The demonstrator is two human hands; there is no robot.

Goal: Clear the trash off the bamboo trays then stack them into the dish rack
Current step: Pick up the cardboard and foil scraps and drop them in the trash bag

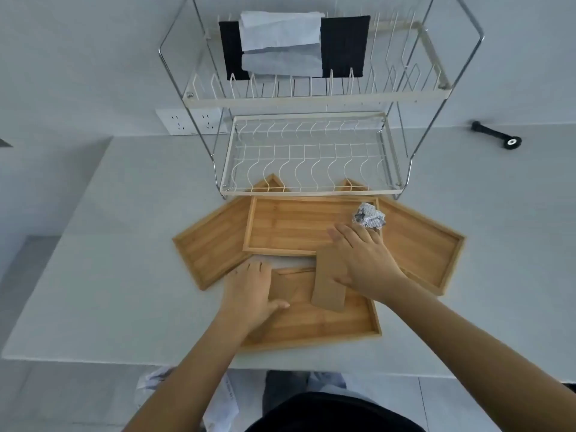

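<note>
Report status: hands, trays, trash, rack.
Left hand flat on near tray; right hand on brown card. Crumpled paper on middle tray. Lower rack empty.

Four bamboo trays, seemingly littered

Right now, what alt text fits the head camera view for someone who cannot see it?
Two bare hands work over four bamboo trays before an empty lower dish rack: right hand on a brown card, left hand on the nearest tray. Crumpled paper sits behind.
</note>
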